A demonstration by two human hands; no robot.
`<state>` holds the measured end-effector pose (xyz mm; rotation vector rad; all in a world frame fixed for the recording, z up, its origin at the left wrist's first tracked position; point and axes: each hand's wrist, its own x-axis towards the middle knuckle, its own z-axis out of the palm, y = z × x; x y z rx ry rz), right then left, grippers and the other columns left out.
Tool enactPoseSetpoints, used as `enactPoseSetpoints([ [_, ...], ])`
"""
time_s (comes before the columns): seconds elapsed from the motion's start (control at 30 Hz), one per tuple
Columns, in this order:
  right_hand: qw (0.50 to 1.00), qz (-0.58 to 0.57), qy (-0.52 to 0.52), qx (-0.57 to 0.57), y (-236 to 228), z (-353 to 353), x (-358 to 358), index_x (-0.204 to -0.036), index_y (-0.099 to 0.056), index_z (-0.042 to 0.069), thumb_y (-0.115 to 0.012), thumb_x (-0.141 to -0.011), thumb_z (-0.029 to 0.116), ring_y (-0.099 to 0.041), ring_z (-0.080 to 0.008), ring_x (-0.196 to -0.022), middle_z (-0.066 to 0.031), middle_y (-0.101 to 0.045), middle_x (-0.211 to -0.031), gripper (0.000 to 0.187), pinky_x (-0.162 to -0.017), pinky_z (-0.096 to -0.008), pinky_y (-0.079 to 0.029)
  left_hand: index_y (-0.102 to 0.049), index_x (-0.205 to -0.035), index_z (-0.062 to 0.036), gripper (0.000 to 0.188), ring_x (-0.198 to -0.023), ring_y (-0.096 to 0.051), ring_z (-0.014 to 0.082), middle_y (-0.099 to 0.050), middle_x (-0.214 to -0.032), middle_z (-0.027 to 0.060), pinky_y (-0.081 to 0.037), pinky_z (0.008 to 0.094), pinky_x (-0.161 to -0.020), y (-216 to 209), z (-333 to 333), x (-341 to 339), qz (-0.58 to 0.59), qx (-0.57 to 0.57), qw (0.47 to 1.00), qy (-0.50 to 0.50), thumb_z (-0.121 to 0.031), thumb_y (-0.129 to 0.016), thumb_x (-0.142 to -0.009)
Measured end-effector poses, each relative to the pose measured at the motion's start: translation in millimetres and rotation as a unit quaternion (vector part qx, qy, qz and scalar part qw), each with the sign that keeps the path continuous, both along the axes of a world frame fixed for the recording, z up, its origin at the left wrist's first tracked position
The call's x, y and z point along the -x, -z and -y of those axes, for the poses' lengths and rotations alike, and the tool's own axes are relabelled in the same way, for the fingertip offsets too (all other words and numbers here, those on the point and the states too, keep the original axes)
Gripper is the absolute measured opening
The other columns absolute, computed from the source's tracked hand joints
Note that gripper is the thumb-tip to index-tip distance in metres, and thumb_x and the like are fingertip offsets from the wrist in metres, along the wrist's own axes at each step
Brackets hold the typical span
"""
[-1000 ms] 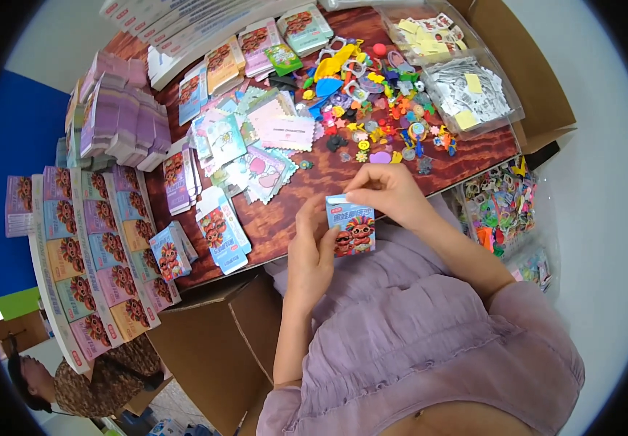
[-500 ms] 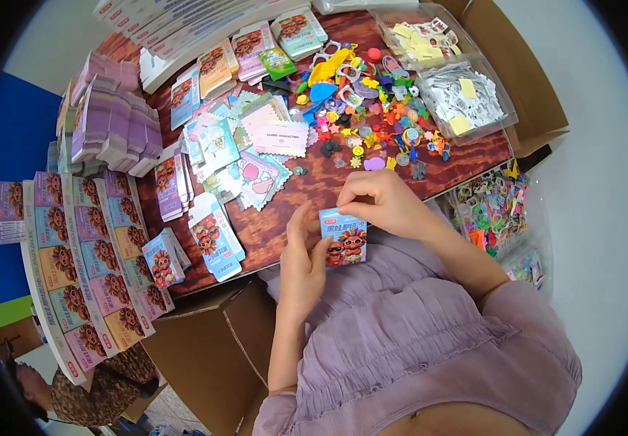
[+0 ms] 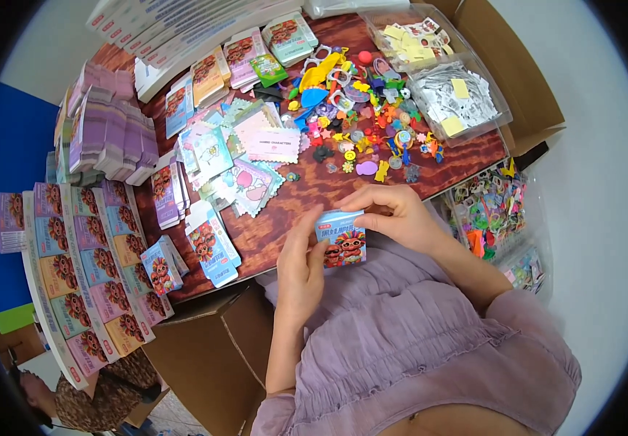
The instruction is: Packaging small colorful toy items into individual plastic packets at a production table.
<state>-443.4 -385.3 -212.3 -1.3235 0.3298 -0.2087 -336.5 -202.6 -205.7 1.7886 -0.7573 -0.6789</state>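
A small blue cardboard box (image 3: 346, 249) with cartoon figures on its front stands upright in front of my lap, just off the table's near edge. My left hand (image 3: 302, 256) grips its left side, the thumb across the front. With bent fingers, my right hand (image 3: 395, 212) holds the top right edge by the pale top flap. What is inside the box cannot be seen. Left of my hands, a flat, unfolded blue carton (image 3: 212, 243) lies on the table, beside small blue boxes (image 3: 161, 267). Decorative-edged picture cards (image 3: 248, 182) are heaped beyond them.
Colourful small plastic toys (image 3: 357, 109) spread over the far table (image 3: 430, 171). Clear trays hold paper slips (image 3: 455, 105) and stickers (image 3: 419, 43). Filled display boxes (image 3: 85, 269) and purple carton stacks (image 3: 107, 138) stand left. A cardboard box (image 3: 201, 356) sits below; another person (image 3: 99, 396) is lower left.
My right hand has shifted slightly right along the box top, its fingers spreading over the edge. The top flap now shows more. My left hand keeps its grip, and the view has moved slightly.
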Motion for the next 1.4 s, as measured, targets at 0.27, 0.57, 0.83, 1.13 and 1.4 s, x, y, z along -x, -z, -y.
enactPoseSetpoints([
  [0.27,0.998,0.029,0.008,0.054,1.1,-9.1,0.6,-0.103,-0.068,-0.002,-0.064,-0.086,-0.003,-0.064,-0.0190,-0.099,-0.0100,-0.068,-0.105,0.017,-0.085,-0.0319,-0.051,-0.058,-0.124,-0.0036,0.038,-0.079,-0.052,0.0179,-0.055,-0.094,0.0085,-0.046,0.0292,-0.072,3.2,-2.7,3.8,-0.012,0.015,1.000,-0.010,0.008,-0.057,-0.088],
  [0.57,0.950,0.079,-0.044,0.298,-9.5,-23.7,-39.0,-0.112,-0.067,0.000,-0.066,-0.083,0.001,-0.063,-0.0254,-0.103,-0.0125,-0.066,-0.112,0.028,-0.088,-0.0343,-0.050,-0.052,-0.135,-0.0013,0.042,-0.113,-0.058,0.0228,-0.059,-0.127,0.0142,-0.046,0.0327,-0.095,3.7,-24.1,-8.5,0.028,-0.004,0.996,-0.088,0.002,-0.054,-0.093],
  [0.83,0.817,0.449,-0.222,0.285,-150.2,-77.9,-41.6,-0.109,-0.067,0.003,-0.061,-0.088,0.014,-0.065,-0.0176,-0.080,-0.0092,-0.068,-0.104,0.024,-0.064,-0.0304,-0.052,-0.048,-0.140,-0.0003,0.038,-0.102,-0.062,0.0150,-0.061,-0.125,0.0137,-0.050,0.0275,-0.087,-38.3,-171.3,-146.4,0.179,-0.060,0.910,-0.369,-0.005,-0.046,-0.102],
  [1.13,0.834,0.545,-0.045,0.073,-145.9,-99.0,-52.2,-0.095,-0.072,0.002,-0.062,-0.089,0.012,-0.058,-0.0162,-0.064,-0.0106,-0.066,-0.102,0.015,-0.048,-0.0254,-0.042,-0.031,-0.151,-0.0096,0.077,-0.132,-0.041,0.0424,-0.032,-0.153,0.0228,-0.044,0.0507,-0.099,-12.0,-137.3,-126.9,0.398,-0.357,0.794,-0.288,-0.029,-0.071,-0.087],
  [1.4,0.859,0.106,-0.213,0.453,-4.4,-111.7,-168.2,-0.121,-0.057,0.001,-0.067,-0.084,0.012,-0.066,-0.0348,-0.090,-0.0151,-0.062,-0.114,0.040,-0.074,-0.0419,-0.054,-0.038,-0.144,-0.0011,0.073,-0.130,-0.039,0.0457,-0.037,-0.148,0.0243,-0.033,0.0520,-0.108,-0.8,-152.0,-131.2,0.470,-0.310,0.780,-0.274,-0.019,-0.073,-0.084],
])
